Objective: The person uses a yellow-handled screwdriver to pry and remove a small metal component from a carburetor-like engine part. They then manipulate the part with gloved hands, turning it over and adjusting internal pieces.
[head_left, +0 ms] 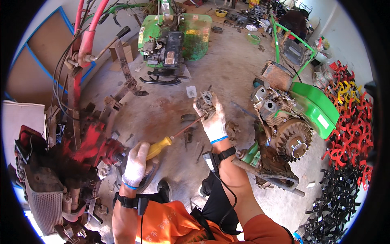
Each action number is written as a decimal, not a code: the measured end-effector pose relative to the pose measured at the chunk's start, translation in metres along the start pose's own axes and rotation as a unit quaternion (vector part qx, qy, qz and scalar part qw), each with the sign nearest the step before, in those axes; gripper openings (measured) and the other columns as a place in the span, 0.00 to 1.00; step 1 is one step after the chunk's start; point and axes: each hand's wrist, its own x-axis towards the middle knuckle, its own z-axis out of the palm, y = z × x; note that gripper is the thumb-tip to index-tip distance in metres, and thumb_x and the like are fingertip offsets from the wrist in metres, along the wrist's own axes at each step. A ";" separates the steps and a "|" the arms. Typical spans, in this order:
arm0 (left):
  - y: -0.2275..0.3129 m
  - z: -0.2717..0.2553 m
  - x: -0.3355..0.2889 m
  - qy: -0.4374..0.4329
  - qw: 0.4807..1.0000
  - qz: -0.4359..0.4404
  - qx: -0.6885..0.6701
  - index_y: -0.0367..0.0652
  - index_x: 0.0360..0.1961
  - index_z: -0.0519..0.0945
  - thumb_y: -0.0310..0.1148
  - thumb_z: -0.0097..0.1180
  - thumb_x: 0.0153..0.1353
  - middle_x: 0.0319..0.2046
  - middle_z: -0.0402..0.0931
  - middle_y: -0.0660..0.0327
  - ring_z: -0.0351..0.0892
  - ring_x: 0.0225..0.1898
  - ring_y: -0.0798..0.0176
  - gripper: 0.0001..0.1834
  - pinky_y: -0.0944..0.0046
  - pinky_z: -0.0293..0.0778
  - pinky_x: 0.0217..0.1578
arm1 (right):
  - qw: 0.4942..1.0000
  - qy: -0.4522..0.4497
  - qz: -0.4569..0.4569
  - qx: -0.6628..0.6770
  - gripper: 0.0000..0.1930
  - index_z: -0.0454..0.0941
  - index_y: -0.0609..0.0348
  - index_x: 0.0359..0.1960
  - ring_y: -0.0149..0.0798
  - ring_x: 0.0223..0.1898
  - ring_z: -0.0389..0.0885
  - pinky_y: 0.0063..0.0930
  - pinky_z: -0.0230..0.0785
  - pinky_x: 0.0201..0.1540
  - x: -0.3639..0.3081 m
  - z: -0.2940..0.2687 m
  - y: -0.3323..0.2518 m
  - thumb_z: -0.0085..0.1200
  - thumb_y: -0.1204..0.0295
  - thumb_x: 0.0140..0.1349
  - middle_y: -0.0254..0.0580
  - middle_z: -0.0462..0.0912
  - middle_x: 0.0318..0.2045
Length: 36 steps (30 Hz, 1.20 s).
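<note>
My left hand (136, 162), in a white work glove, grips the yellow handle of a screwdriver (160, 146). Its long shaft runs up and to the right, with the tip reaching a small grey metal engine part (206, 100). My right hand (213, 118), also gloved, holds that part up at chest height above the concrete floor. Both wrists carry black straps with cables.
A dismantled green tiller engine (284, 130) lies to my right. A red machine (87, 142) with long handlebars stands to my left. A green tiller (172, 40) sits farther ahead. Red, yellow and black tiller blades (349, 122) are piled at the right. Small parts litter the floor.
</note>
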 end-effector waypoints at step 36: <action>-0.070 0.000 -0.200 0.133 0.985 0.106 0.039 0.40 0.75 0.67 0.46 0.64 0.71 0.58 0.81 0.45 0.82 0.58 0.49 0.38 0.53 0.76 0.61 | 0.940 -0.136 0.294 0.108 0.29 0.76 0.51 0.70 0.52 0.63 0.83 0.43 0.86 0.54 -0.239 0.099 0.068 0.59 0.48 0.77 0.45 0.84 0.60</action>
